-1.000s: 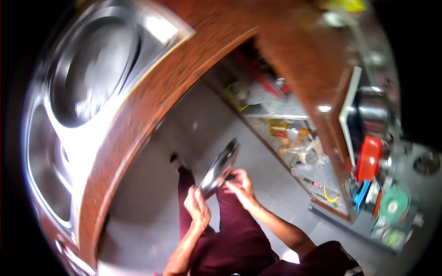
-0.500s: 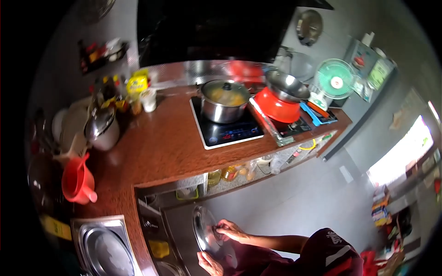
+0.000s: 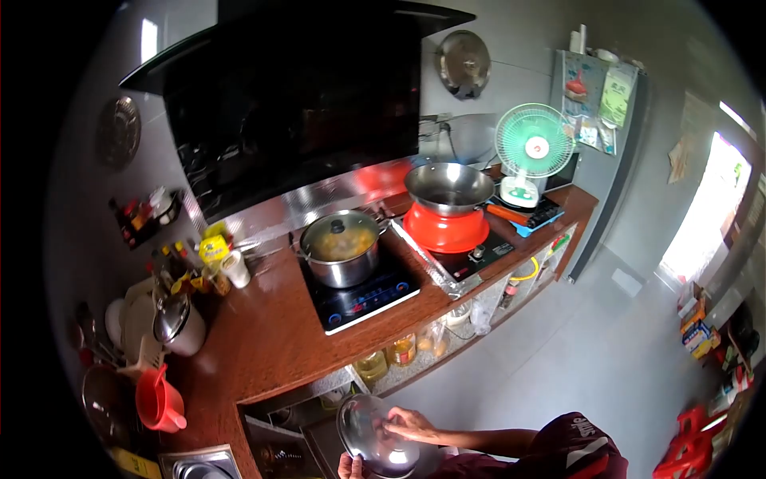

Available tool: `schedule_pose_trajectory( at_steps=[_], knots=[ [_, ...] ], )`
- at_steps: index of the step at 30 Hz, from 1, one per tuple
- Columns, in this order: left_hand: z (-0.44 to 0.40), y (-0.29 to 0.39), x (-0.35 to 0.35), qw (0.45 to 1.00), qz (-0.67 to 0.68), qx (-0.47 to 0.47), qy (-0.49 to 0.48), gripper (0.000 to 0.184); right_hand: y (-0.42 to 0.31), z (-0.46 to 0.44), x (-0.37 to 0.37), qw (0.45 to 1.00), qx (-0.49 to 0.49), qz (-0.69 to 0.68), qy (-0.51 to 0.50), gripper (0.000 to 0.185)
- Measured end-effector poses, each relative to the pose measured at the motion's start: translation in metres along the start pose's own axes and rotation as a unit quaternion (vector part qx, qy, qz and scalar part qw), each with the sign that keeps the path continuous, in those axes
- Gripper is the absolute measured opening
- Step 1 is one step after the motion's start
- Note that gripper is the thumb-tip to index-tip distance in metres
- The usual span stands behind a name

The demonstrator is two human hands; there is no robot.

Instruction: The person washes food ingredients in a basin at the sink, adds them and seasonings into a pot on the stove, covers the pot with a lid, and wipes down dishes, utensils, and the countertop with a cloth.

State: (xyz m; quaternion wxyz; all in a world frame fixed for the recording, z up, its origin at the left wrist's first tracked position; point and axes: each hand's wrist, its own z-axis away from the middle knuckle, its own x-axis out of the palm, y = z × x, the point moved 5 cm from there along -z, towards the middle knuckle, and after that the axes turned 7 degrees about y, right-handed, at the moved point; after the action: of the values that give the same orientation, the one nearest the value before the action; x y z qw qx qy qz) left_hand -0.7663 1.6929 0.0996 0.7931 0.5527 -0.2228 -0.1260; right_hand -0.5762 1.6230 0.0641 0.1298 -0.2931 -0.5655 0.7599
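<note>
A round, shiny pot lid (image 3: 369, 437) is held in front of my body, below the counter's front edge. My right hand (image 3: 411, 425) is closed at the middle of the lid, where its knob would be; the fingers hide that part. At the lid's lower left rim, my left hand (image 3: 349, 466) grips the edge, partly cut off by the frame's bottom. On the counter ahead, a steel pot (image 3: 343, 249) with a glass lid stands on a black induction cooker (image 3: 359, 299). Yellowish food shows through that glass.
Right of the pot, a steel wok (image 3: 449, 188) rests on a red basin (image 3: 445, 230), beside a green fan (image 3: 535, 144). A red dipper (image 3: 159, 401) stands left, near the sink (image 3: 199, 465). Open shelves with jars (image 3: 401, 350) lie under the counter. A range hood (image 3: 295, 104) hangs above.
My view has tilted upward, so the counter sits lower and more of the range hood shows. Both hands still hold the lid, now lower in the frame.
</note>
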Motion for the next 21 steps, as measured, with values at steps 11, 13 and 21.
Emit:
schedule_pose_trajectory(
  at_steps=[11, 13, 21],
  knots=[
    [-0.015, -0.032, 0.107, 0.999, 0.038, -0.034, 0.004, 0.024, 0.048, -0.043, -0.076, 0.997, 0.027, -0.07, 0.005, 0.024],
    [-0.012, -0.04, 0.105, 0.999, -0.001, 0.032, -0.003, 0.021, 0.052, -0.047, -0.067, 0.996, 0.019, -0.077, -0.042, 0.023],
    [0.034, -0.023, 0.058, 0.987, 0.072, 0.07, 0.123, 0.017, 0.027, -0.031, 0.006, 0.971, 0.038, -0.084, -0.222, 0.019]
  ],
)
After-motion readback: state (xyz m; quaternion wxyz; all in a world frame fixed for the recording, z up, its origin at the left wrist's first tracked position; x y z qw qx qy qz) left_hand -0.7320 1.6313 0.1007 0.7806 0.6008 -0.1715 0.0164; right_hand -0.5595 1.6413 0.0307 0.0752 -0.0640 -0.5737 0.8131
